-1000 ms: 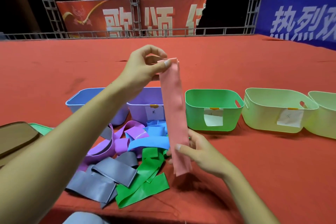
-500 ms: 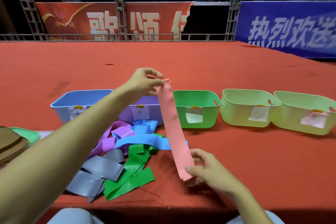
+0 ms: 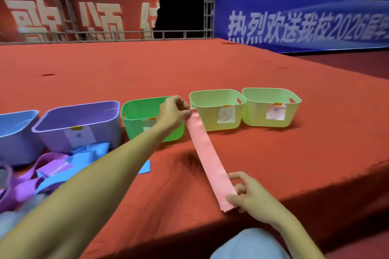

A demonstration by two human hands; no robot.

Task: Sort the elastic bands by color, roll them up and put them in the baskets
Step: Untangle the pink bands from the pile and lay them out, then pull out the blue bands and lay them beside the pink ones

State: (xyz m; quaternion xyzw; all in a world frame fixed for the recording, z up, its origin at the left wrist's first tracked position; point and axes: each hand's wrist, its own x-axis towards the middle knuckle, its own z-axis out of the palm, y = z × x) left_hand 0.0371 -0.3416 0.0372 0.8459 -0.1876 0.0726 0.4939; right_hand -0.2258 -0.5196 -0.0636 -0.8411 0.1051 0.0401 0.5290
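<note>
I see my left hand (image 3: 173, 111) reaching out in front of the bright green plastic basket (image 3: 134, 115), its forearm crossing that basket's label and front wall. To this hand's right stand two pale yellow-green plastic baskets (image 3: 216, 109) (image 3: 271, 107), touching each other; to its left sit a lilac plastic basket (image 3: 84, 122) and a light blue plastic basket (image 3: 14, 132). Below the left forearm lies a heap of loose purple and blue elastic bands (image 3: 52, 170), partly hidden by the arm. All rest on the red cloth-covered surface (image 3: 273, 153).

Half a second ago the band hung steeply from a raised left hand; now that hand is lower and further right, and the band lies much flatter, close above the cloth. The view has swung right, so the green and grey bands are out of sight.

The long flat pink elastic band (image 3: 207, 155) runs stretched between both hands, its long axis pointing away from me and slightly left. My left hand pinches the far end between thumb and fingertips. My right hand (image 3: 250, 197), near the surface's front edge, pinches the near end, thumb on top, fingers curled beneath.
</note>
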